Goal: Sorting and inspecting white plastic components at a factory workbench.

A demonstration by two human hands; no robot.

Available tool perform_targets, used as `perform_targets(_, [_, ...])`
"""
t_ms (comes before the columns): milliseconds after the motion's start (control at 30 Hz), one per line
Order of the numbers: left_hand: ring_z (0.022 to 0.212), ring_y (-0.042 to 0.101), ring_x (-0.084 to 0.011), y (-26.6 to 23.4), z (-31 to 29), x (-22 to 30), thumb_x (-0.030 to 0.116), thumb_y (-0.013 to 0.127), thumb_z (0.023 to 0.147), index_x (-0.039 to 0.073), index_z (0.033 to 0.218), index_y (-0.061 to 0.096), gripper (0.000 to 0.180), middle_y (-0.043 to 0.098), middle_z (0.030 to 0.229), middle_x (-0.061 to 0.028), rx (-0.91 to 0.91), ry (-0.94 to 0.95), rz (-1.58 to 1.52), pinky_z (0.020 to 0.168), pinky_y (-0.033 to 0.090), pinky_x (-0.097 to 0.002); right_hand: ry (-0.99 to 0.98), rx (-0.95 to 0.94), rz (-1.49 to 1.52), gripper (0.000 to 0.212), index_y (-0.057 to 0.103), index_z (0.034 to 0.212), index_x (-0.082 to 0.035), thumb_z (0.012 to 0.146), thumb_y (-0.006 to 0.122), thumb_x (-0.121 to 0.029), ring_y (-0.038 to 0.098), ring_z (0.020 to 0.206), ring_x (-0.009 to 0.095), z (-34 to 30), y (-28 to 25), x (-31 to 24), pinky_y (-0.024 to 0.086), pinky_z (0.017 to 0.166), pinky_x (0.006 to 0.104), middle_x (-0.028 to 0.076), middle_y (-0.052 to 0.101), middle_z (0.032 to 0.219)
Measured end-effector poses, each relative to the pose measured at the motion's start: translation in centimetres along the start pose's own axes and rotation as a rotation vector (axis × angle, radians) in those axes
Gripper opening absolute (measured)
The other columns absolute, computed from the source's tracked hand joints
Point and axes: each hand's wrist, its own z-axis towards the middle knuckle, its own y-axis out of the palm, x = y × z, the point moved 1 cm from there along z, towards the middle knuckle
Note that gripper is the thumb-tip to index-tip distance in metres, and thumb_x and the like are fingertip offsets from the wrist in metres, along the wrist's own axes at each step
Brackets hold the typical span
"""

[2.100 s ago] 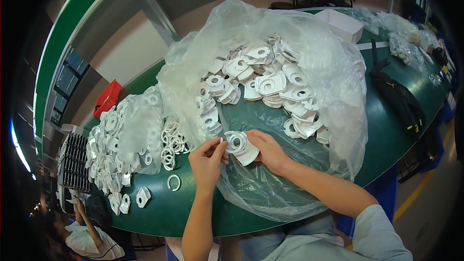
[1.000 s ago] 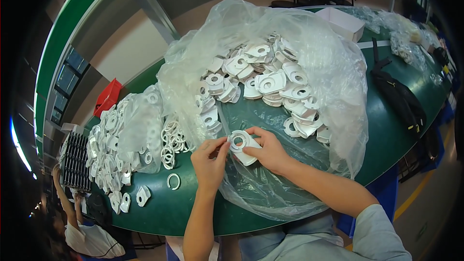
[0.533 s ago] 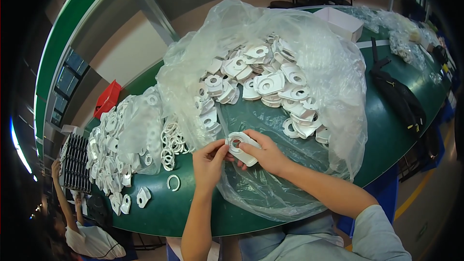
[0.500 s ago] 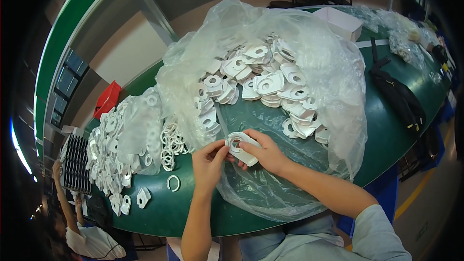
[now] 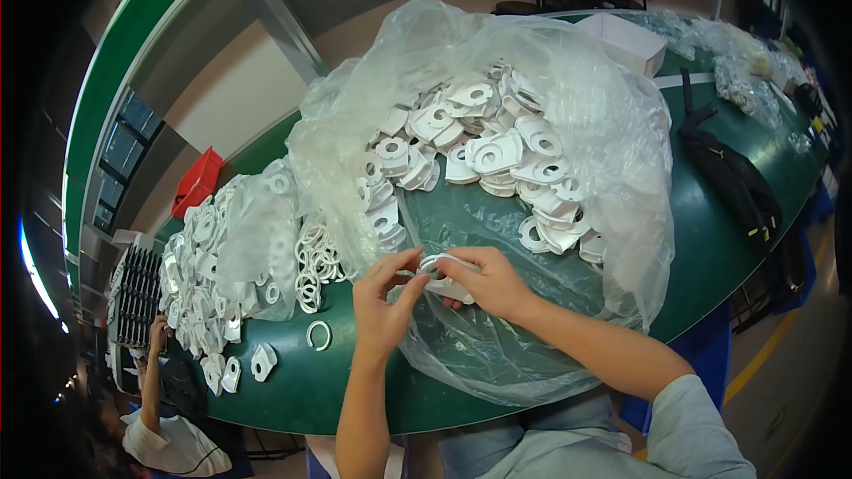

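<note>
Over the clear plastic sheet (image 5: 479, 372), both hands hold a white plastic part with a round hole (image 5: 454, 289). My right hand (image 5: 493, 282) is closed around its right side, thumb on top. The fingertips and thumb of my left hand (image 5: 383, 294) pinch at its left end, around the ring-shaped rim. The fingers partly cover the part, and its far end tilts up. Beyond my hands, a pile of similar white parts (image 5: 493, 155) lies inside the large open plastic bag (image 5: 621, 177).
Left of the bag are loose white rings (image 5: 318, 253), one single ring (image 5: 319, 335) and a heap of white parts (image 5: 200, 257). A red bin (image 5: 197, 182), white box (image 5: 626, 40) and black bag (image 5: 732, 177) rest on the green table (image 5: 293, 390). A co-worker's arm (image 5: 153, 381) reaches black trays (image 5: 136, 297).
The white part has tipped from lying nearly flat to a steeper angle. My left fingers have shifted up around its end. The co-worker's arm has moved right, beside the trays.
</note>
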Motion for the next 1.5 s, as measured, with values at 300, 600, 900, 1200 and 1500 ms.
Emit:
perform_targets(300, [0.074, 0.058, -0.0119, -0.3, -0.2, 0.4, -0.005, 0.062, 0.077, -0.005, 0.088, 0.066, 0.011, 0.062, 0.08, -0.0074, -0.006, 0.074, 0.06, 0.065, 0.043, -0.0207, 0.061, -0.041, -0.232, 0.031, 0.063, 0.081, 0.001, 0.093, 0.051, -0.024, 0.06, 0.052, 0.011, -0.7, 0.5, -1.0, 0.044, 0.044, 0.0225, 0.006, 0.062, 0.066])
perform_targets(600, [0.067, 0.056, -0.0116, 0.4, -0.1, -0.8, -0.002, 0.064, 0.078, -0.004, 0.088, 0.064, 0.011, 0.062, 0.077, -0.0081, 0.085, -0.111, -0.154, 0.061, 0.043, -0.0222, 0.089, -0.019, -0.117, 0.028, 0.062, 0.082, 0.001, 0.091, 0.051, -0.022, 0.061, 0.054, 0.015, -0.2, 0.1, 0.2, 0.046, 0.049, 0.0248, 0.009, 0.063, 0.068])
perform_targets(900, [0.077, 0.064, -0.0251, 0.9, -0.9, 2.2, -0.009, 0.067, 0.067, 0.001, 0.091, 0.064, 0.026, 0.065, 0.088, -0.0127, 0.213, 0.507, 0.304, 0.07, 0.05, -0.0287, -0.858, 0.188, -0.762, 0.018, 0.064, 0.086, -0.008, 0.068, 0.067, -0.01, 0.061, 0.079, 0.025, -0.9, 0.2, -2.1, 0.05, 0.066, 0.0333, 0.007, 0.063, 0.088])
perform_targets(1200, [0.081, 0.064, -0.0272, 0.7, -1.0, 3.2, -0.011, 0.065, 0.066, -0.003, 0.089, 0.063, 0.025, 0.065, 0.088, -0.0164, 0.179, 0.66, 0.24, 0.074, 0.05, -0.0308, -1.152, 0.159, -0.845, 0.023, 0.063, 0.084, -0.008, 0.062, 0.069, -0.005, 0.061, 0.08, 0.022, -1.3, 0.2, -3.7, 0.051, 0.069, 0.0322, 0.003, 0.062, 0.092])
perform_targets(1500, [0.082, 0.061, -0.0153, 0.3, -0.8, 1.2, -0.005, 0.068, 0.071, -0.002, 0.091, 0.061, 0.022, 0.063, 0.089, -0.0092, 0.145, 0.047, 0.112, 0.072, 0.049, -0.0264, -0.218, -0.081, -0.349, 0.023, 0.059, 0.096, 0.0, 0.094, 0.045, -0.019, 0.062, 0.073, 0.013, -0.8, 0.4, -1.9, 0.049, 0.063, 0.0261, 0.01, 0.064, 0.087])
